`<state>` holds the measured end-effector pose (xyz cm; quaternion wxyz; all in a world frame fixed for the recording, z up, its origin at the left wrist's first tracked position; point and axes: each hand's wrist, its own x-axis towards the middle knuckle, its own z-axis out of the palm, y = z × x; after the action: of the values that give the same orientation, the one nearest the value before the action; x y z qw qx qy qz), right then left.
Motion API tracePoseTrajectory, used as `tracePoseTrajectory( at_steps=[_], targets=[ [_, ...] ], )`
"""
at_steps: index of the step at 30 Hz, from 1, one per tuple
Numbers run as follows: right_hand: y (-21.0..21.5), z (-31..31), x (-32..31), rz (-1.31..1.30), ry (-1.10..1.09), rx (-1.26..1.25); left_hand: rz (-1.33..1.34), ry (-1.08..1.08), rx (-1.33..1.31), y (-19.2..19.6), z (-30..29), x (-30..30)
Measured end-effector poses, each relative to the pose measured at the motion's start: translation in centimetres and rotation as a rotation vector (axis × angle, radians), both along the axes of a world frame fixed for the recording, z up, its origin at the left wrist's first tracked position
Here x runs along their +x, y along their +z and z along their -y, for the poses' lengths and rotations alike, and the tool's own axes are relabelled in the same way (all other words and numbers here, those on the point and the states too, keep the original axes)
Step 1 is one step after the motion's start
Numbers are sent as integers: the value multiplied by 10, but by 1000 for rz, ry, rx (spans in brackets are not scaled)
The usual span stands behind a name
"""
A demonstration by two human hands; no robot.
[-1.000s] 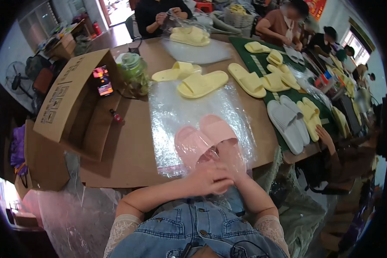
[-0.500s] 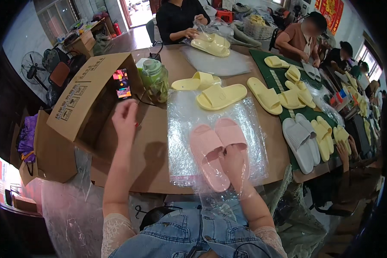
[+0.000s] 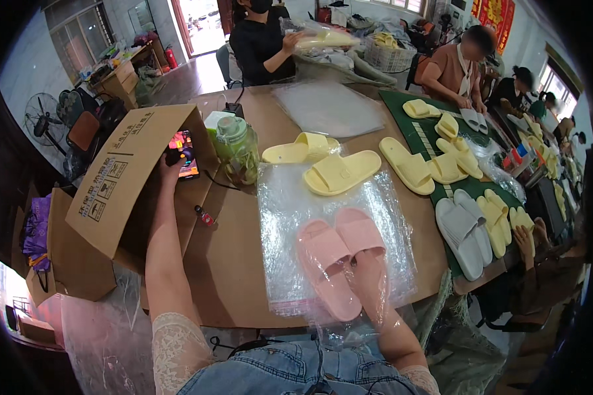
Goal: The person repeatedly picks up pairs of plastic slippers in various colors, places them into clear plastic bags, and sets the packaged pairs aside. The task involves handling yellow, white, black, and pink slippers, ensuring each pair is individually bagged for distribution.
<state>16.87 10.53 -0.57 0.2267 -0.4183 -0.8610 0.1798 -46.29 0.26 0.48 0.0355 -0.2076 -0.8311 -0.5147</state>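
A pair of pink slippers (image 3: 326, 253) lies under clear plastic film at the front of the table, on a stack of clear plastic bags (image 3: 280, 227). My right hand (image 3: 367, 280) grips the slippers where their straps meet; loose film covers the hand and wrist, and the fingertips are hidden. My left hand (image 3: 170, 170) reaches into the mouth of a cardboard box (image 3: 122, 174), touching or close beside a phone (image 3: 187, 155) with a lit screen. Shade and the phone's edge obscure those fingers. A small red bottle (image 3: 205, 216) lies on the table near my left forearm.
Yellow slippers (image 3: 341, 174) lie beyond the bags, with grey slippers (image 3: 464, 230) at the right on a green mat (image 3: 402, 105). A green-tinted jar (image 3: 236, 155) stands beside the box. Co-workers sit or stand around the far and right sides.
My left hand has moved left into the box mouth by the phone, uncovering the red bottle. My right hand stays on the pink slippers. A co-worker opposite has lifted bagged yellow slippers off the table.
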Motion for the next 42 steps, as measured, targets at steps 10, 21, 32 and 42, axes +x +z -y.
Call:
tracePoseTrajectory(
  at_steps=[10,21,32,42],
  targets=[
    [38,6,-9,18,9,-103,109,-208,98,10,-1,3],
    [42,5,-8,49,41,26,-2,-92,174,34,16,20],
    [16,2,-4,-57,0,-82,-360,-209,144,86,45,281],
    [31,-6,-15,-108,-50,32,-532,-1046,-218,48,15,463]
  ],
)
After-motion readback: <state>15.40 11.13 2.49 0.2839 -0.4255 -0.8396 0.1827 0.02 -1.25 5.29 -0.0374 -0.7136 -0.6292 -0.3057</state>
